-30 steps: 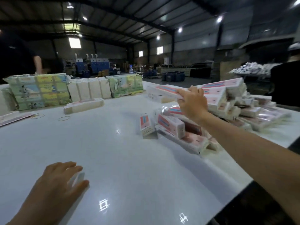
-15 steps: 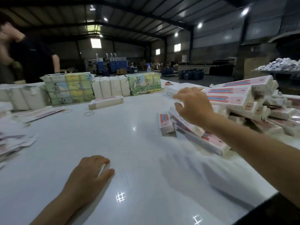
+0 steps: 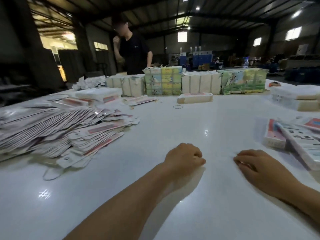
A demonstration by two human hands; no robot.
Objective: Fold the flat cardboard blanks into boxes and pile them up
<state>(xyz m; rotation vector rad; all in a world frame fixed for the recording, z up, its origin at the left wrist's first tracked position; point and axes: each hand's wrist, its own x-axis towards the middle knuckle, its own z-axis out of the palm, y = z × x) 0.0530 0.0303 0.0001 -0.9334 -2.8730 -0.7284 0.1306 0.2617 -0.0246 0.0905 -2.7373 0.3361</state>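
A big sprawling heap of flat cardboard blanks, white with red print, covers the left of the white table. Folded boxes lie at the right edge, only partly in view. My left hand rests on the table near the middle, fingers curled shut with nothing visible in them. My right hand lies palm down just to its right, fingers loosely spread and holding nothing. Both hands are apart from the blanks and the boxes.
Wrapped bundles of blanks line the far side of the table, with one small stack lying in front. Rubber bands lie loose near it. A person in a black shirt stands behind the table.
The view has swung left, from the box pile to the heap of blanks. My right hand has left the boxes and come down on the table beside my left hand.
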